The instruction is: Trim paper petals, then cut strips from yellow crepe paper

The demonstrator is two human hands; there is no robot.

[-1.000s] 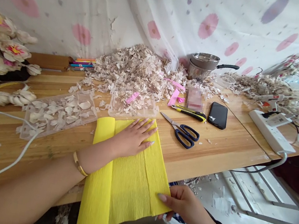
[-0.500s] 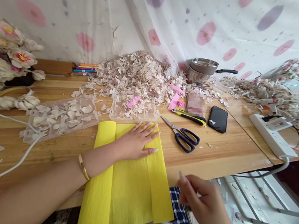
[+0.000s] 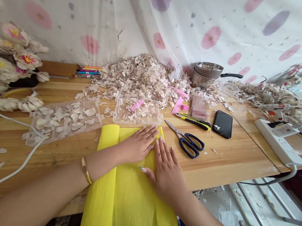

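Paper [image 3: 126,197], yellow crepe, folded: lower centre of frame, lying on table [image 3: 236,153] and hanging over its near edge. Left hand [image 3: 138,145]: flat on the paper's upper part, fingers extended, grasping nothing; bracelet [image 3: 86,170] on the wrist. Right hand [image 3: 167,169]: flat on the paper just right of the left hand, fingers stretched out, grasping nothing. Tray [image 3: 137,114]: clear, holding petals, just above the paper's far edge. Scissors [image 3: 189,142]: right of the hands, centre of frame. Phone [image 3: 223,124]: up and right of the scissors. Petal heap [image 3: 142,75]: upper centre. Pot [image 3: 206,74]: right of the heap.
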